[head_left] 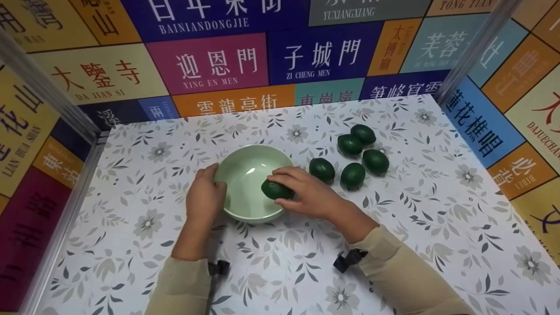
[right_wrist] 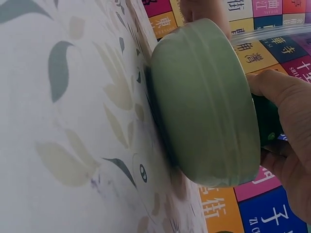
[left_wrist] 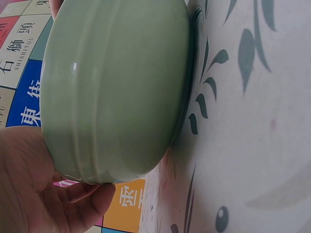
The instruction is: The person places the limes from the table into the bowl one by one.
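A pale green bowl [head_left: 245, 205] stands on the table, its inside facing up in the head view. My left hand [head_left: 204, 194] grips the bowl's left rim; in the left wrist view its fingers [left_wrist: 92, 204] lie along the bowl's outer wall. Over the right part of the bowl, my right hand [head_left: 306, 192] holds a dark green lime [head_left: 276, 190] between thumb and fingers. In the right wrist view this lime [right_wrist: 266, 119] shows just past the rim, partly hidden by the bowl and the hand.
Several more dark green limes lie right of the bowl, the nearest lime [head_left: 322, 170] close behind my right hand. The table [head_left: 271, 271] has a floral cover. Panels with large printed characters [head_left: 210, 65] wall it at the back and both sides.
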Action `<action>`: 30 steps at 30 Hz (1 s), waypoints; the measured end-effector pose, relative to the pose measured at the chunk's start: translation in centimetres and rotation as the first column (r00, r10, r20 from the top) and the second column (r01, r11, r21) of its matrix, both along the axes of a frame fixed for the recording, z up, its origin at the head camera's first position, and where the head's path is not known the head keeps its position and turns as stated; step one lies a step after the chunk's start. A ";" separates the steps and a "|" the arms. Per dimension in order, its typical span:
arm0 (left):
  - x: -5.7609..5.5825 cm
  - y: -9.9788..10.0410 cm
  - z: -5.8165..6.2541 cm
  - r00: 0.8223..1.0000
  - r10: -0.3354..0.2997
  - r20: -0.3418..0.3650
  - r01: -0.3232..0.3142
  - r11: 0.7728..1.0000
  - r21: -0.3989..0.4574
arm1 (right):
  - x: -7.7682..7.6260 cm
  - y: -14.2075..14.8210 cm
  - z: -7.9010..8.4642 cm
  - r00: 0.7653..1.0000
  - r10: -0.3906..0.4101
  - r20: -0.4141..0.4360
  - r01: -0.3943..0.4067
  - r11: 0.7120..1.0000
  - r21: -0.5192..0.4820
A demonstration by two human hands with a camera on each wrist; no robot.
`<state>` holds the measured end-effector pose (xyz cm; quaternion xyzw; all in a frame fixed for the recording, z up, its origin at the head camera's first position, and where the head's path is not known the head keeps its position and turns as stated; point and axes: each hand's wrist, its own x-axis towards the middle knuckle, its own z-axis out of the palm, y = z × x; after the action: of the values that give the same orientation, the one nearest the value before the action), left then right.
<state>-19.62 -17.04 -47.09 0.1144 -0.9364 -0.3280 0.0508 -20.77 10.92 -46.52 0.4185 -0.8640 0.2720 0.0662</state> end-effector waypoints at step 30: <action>0.0 0.1 0.1 1.000 0.005 0.010 -0.005 1.000 -0.012 | 0.4 -1.5 -0.7 0.994 0.103 0.028 -0.104 0.994 0.035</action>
<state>-19.59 -16.94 -46.98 0.1183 -0.9382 -0.3217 0.0476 -20.41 9.46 -47.22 0.4603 -0.8468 0.2645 0.0331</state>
